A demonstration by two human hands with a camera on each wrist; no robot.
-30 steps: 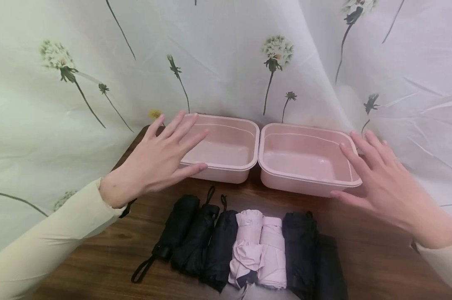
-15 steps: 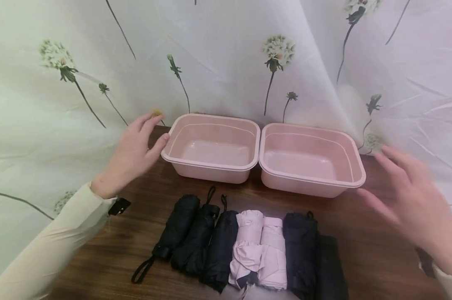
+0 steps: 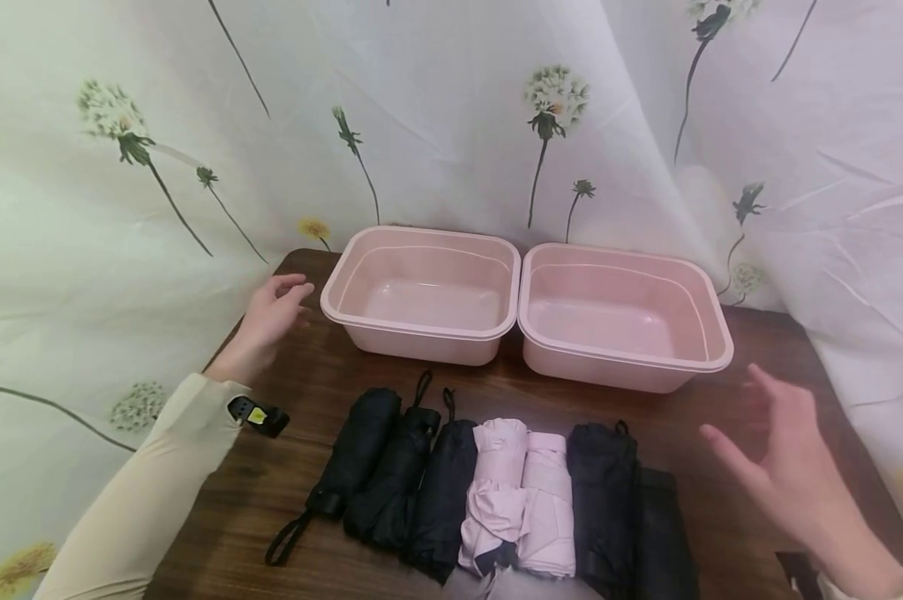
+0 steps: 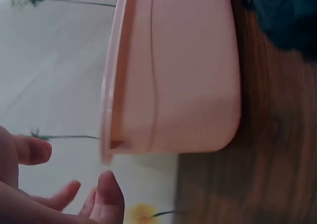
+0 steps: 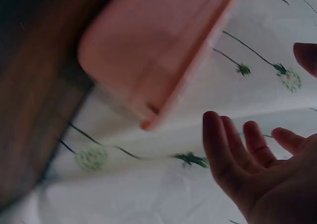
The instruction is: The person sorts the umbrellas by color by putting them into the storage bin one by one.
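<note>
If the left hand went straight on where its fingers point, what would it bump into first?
Probably the left pink tub, at its outer end: the left hand points toward that rim across a gap. The hand's height is hard to judge, so it might pass over.

Below the left hand and the right hand there is a brown, wood-grained table, and beyond them hangs a whitish cloth with printed dandelions, one small yellow flower showing just past the left hand.
</note>
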